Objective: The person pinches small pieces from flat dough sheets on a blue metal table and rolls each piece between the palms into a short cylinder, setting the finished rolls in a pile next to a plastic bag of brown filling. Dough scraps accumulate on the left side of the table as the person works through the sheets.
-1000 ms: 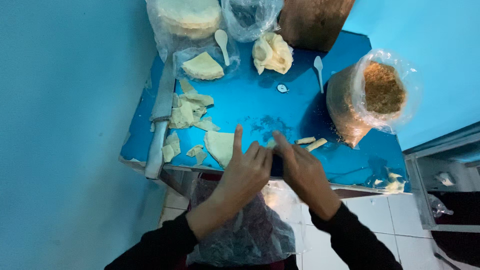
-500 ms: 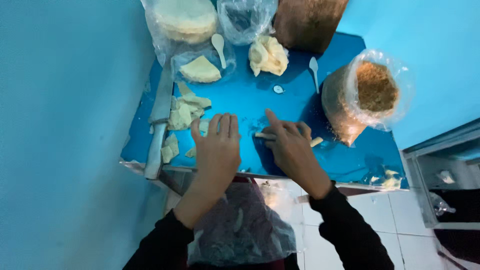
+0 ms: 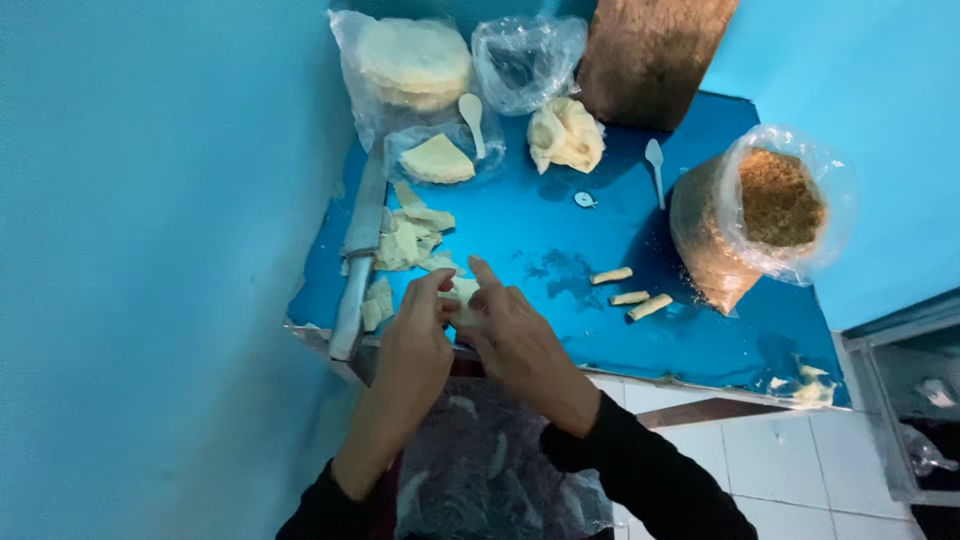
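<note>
My left hand [image 3: 415,345] and my right hand [image 3: 520,335] meet at the blue table's front left. Fingertips of both pinch a thin pale dough piece [image 3: 462,298]. Just behind them lies a pile of cut dough pieces [image 3: 410,238]. Three small rolled dough sticks [image 3: 630,292] lie on the blue tabletop [image 3: 540,230] to the right of my hands. A long knife [image 3: 358,255] rests along the left edge, beside my left hand.
An open bag of brown crumbs [image 3: 775,200] stands at the right. At the back are bagged round wrappers [image 3: 415,60], a white spoon [image 3: 470,110], crumpled dough [image 3: 565,135], a second spoon [image 3: 655,160] and a wooden board [image 3: 650,55]. A plastic bag [image 3: 500,460] hangs below the table's front.
Both hands pressed flat on the tabletop mid-front, then moved left to the dough pile and now pinch a piece. A third rolled stick lies with the other two.
</note>
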